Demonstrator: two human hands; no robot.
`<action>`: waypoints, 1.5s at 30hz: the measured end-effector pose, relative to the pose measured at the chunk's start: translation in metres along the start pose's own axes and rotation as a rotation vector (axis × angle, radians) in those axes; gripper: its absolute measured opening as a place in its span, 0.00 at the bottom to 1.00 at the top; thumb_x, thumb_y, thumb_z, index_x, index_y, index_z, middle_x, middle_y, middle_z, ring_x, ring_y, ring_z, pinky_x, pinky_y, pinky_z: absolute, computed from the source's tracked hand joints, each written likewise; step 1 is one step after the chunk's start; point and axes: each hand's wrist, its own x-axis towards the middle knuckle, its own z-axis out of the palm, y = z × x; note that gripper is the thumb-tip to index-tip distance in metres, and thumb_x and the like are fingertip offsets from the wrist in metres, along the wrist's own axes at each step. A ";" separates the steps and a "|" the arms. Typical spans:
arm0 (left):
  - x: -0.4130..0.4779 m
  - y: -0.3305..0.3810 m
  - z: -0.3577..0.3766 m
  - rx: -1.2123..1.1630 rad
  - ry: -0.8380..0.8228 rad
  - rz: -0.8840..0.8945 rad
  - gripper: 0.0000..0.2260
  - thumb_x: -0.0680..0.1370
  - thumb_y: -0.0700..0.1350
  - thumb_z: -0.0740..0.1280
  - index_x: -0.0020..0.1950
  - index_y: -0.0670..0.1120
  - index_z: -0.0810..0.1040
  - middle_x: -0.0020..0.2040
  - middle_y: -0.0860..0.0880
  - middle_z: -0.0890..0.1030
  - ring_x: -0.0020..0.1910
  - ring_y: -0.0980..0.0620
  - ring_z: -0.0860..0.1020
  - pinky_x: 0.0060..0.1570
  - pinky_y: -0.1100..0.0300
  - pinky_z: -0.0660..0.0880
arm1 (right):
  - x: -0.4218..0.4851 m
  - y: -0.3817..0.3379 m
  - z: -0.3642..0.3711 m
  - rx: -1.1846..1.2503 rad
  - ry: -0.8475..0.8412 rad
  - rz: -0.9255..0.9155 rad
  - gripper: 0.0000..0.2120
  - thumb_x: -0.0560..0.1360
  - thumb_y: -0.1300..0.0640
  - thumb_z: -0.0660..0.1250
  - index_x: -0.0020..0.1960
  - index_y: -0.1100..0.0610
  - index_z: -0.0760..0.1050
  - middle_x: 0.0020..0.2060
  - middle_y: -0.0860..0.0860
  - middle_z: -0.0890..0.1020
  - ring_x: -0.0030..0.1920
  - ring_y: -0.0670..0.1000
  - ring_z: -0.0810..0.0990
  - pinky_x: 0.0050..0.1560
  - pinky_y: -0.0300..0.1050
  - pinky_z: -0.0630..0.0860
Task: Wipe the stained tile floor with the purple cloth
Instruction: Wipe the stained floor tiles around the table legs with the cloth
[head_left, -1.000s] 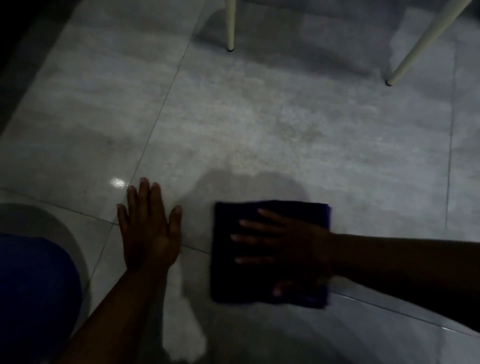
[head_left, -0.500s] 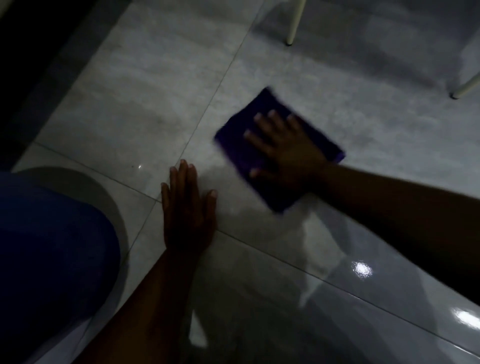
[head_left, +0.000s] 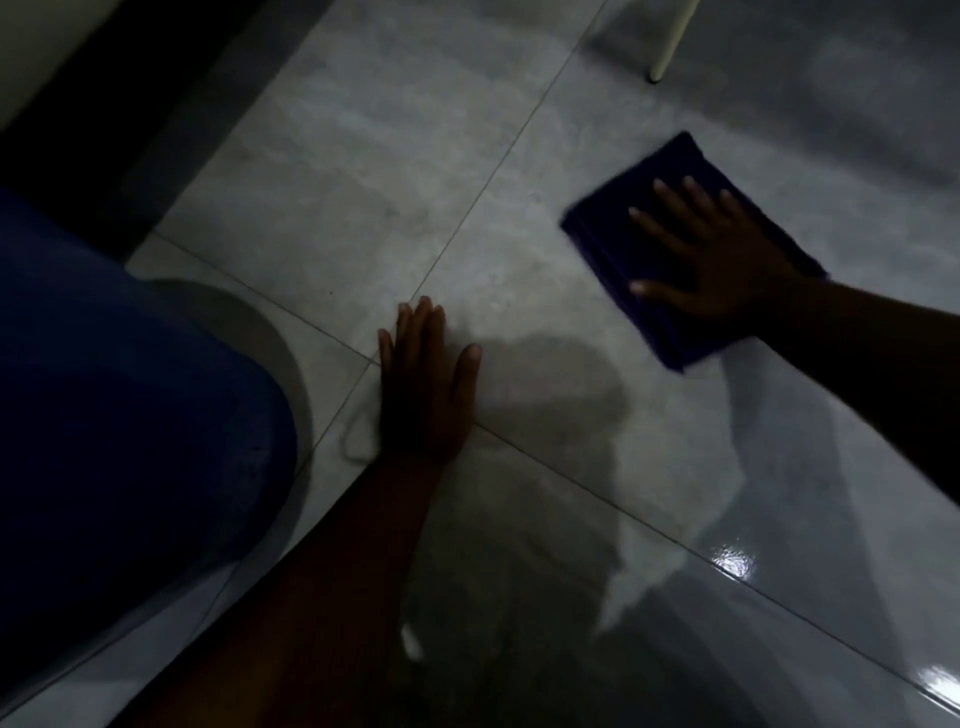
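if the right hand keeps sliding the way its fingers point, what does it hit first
The right hand, flat on the purple cloth, points up and slightly left. That line crosses bare tile floor; the white furniture leg seems the first obstacle, if not just right of it.

The cloth (head_left: 670, 249) lies flat on the tile floor (head_left: 363, 171), to the upper right. The right hand (head_left: 711, 260) rests on top of it, fingers spread. The left hand (head_left: 423, 384) lies flat on the floor to the lower left of the cloth, well apart from it, over a crossing of tile joints. A knee (head_left: 130, 415) sits at far left. A furniture leg (head_left: 667, 41) stands on the floor behind the cloth
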 end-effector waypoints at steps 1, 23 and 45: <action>0.002 0.000 -0.004 -0.082 -0.009 -0.048 0.30 0.80 0.57 0.50 0.79 0.42 0.58 0.81 0.44 0.57 0.81 0.47 0.52 0.79 0.47 0.47 | 0.021 -0.024 0.001 0.017 0.001 0.044 0.46 0.69 0.21 0.36 0.80 0.46 0.45 0.81 0.55 0.46 0.80 0.61 0.44 0.77 0.63 0.42; -0.020 -0.016 -0.027 0.253 -0.129 -0.179 0.31 0.80 0.57 0.59 0.77 0.40 0.59 0.81 0.41 0.52 0.80 0.41 0.48 0.78 0.41 0.48 | -0.208 0.033 0.027 -0.091 -0.064 0.145 0.44 0.73 0.24 0.39 0.81 0.51 0.49 0.80 0.61 0.49 0.79 0.67 0.48 0.76 0.67 0.48; -0.054 0.117 0.027 -0.035 -0.050 0.172 0.24 0.77 0.48 0.64 0.67 0.34 0.73 0.68 0.33 0.74 0.69 0.33 0.70 0.68 0.41 0.69 | -0.198 0.069 0.027 -0.116 -0.059 0.028 0.43 0.74 0.25 0.48 0.81 0.46 0.42 0.81 0.57 0.46 0.80 0.62 0.44 0.75 0.69 0.49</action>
